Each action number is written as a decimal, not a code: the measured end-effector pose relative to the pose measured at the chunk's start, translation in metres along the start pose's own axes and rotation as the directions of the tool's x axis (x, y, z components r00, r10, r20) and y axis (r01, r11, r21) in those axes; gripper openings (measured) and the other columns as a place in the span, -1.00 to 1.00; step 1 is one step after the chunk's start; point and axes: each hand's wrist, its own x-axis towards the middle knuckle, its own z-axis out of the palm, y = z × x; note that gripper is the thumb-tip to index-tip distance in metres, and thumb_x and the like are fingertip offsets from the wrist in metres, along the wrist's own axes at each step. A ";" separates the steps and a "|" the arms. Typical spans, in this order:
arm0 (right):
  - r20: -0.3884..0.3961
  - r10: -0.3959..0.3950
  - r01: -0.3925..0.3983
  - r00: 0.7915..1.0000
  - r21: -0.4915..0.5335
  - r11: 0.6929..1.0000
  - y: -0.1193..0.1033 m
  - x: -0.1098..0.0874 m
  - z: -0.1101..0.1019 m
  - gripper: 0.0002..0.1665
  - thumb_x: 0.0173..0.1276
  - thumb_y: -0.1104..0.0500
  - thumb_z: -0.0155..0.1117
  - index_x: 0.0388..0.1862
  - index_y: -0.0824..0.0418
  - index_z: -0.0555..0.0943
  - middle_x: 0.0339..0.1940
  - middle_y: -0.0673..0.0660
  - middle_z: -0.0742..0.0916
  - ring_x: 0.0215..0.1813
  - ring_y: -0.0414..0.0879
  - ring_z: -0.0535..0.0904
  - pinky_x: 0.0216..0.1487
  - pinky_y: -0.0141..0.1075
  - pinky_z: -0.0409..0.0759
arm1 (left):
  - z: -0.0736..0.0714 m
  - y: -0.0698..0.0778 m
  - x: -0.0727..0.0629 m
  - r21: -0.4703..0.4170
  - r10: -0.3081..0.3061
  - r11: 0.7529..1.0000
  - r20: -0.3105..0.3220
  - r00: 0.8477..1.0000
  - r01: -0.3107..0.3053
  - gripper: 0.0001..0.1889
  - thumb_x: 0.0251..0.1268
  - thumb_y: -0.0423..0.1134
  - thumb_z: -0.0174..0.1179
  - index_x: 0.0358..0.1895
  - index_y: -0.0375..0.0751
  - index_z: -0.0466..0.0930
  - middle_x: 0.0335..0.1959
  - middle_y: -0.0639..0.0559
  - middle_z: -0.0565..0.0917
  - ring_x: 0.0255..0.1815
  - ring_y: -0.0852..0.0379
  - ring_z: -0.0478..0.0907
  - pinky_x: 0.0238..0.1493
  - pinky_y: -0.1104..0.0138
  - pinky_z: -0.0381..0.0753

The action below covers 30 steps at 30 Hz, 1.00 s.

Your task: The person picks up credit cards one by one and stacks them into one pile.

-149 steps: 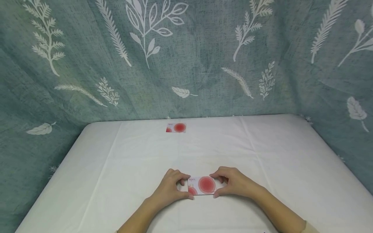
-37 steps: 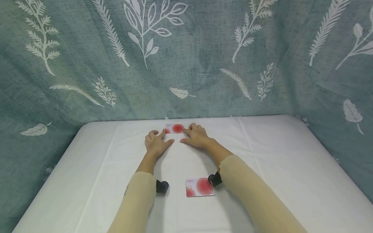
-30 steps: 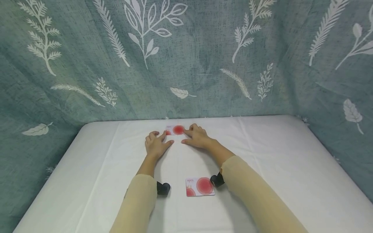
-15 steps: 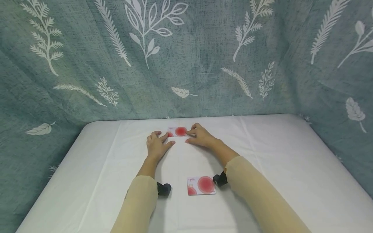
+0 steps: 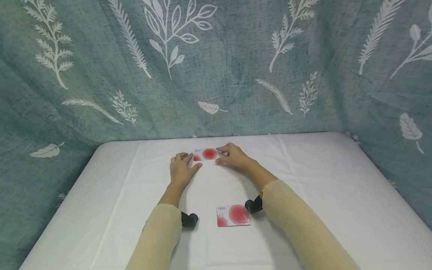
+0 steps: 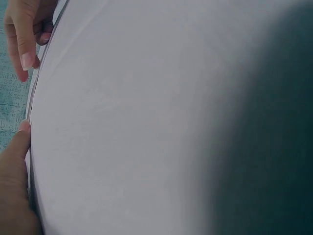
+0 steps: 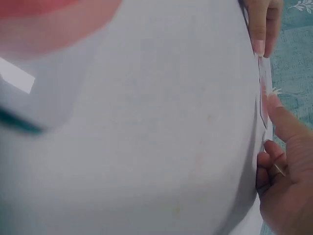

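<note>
Two flat cards, white with red circles, lie on the white table. The far card (image 5: 204, 154) is near the back edge, between my hands. My left hand (image 5: 180, 170) is at its left end: the index fingertip reaches the card's edge, and the thumb is stretched out just in front of it. My right hand (image 5: 234, 157) holds the right end between index finger and thumb, one at each corner. In the right wrist view the same far card (image 7: 263, 93) shows edge-on, partly hidden by fingers. The near card (image 5: 233, 215) lies flat between my forearms, untouched by either hand.
Black wrist cameras (image 5: 189, 220) stick out from under the beige sleeves (image 5: 158, 228); the right one is close beside the near card. Behind the table's back edge hangs a green curtain (image 5: 236, 101) with white leaf prints.
Both hands have gone from the near card to the far card. The far card has slid slightly towards me. My left fingertip has drawn back to its edge, and the right thumb has closed in.
</note>
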 end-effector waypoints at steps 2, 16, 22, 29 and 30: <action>0.000 0.001 -0.001 1.000 -0.011 1.000 -0.002 0.002 -0.002 -0.25 0.19 -0.04 0.38 0.33 0.18 0.41 0.12 0.25 0.48 0.06 0.08 0.44 0.11 -0.09 0.43 | 0.000 0.001 0.002 0.024 -0.003 1.000 0.016 1.000 0.003 -0.31 0.19 0.20 0.17 0.34 -0.05 0.36 0.28 -0.12 0.30 0.23 -0.13 0.17 0.26 0.05 0.16; -0.035 0.049 -0.055 0.998 -0.198 0.979 -0.008 0.011 0.012 -0.22 0.21 -0.15 0.30 0.37 0.07 0.38 0.09 0.20 0.46 0.10 0.05 0.46 0.13 -0.11 0.44 | -0.007 0.002 0.015 0.058 -0.074 0.996 0.147 0.986 0.066 -0.22 0.17 0.25 0.13 0.45 0.09 0.17 0.14 -0.20 0.21 0.15 -0.16 0.08 0.18 0.00 0.12; -0.055 0.048 -0.059 0.997 -0.207 0.977 -0.006 0.010 0.014 -0.26 0.21 -0.15 0.31 0.34 0.05 0.42 0.09 0.19 0.45 0.08 0.04 0.46 0.11 -0.12 0.44 | -0.012 0.002 0.012 0.029 -0.046 0.999 0.165 0.985 0.042 -0.28 0.21 0.19 0.13 0.43 0.08 0.21 0.11 -0.19 0.20 0.11 -0.14 0.08 0.15 0.01 0.12; -0.060 0.046 -0.054 0.997 -0.139 0.989 0.003 0.006 0.013 -0.30 0.17 -0.10 0.38 0.28 0.05 0.49 0.10 0.18 0.46 0.13 0.05 0.44 0.18 -0.11 0.41 | -0.007 0.001 0.010 -0.007 -0.045 0.999 0.157 0.987 0.047 -0.35 0.22 0.17 0.15 0.37 0.09 0.32 0.14 -0.19 0.21 0.15 -0.14 0.08 0.17 0.01 0.13; -0.062 0.044 -0.052 0.997 -0.127 0.991 0.003 0.005 0.012 -0.31 0.16 -0.09 0.39 0.27 0.06 0.50 0.10 0.18 0.46 0.14 0.05 0.43 0.19 -0.11 0.40 | -0.006 0.001 0.010 -0.015 -0.046 0.999 0.152 0.987 0.049 -0.36 0.21 0.17 0.16 0.36 0.10 0.33 0.14 -0.19 0.21 0.15 -0.14 0.08 0.17 0.00 0.12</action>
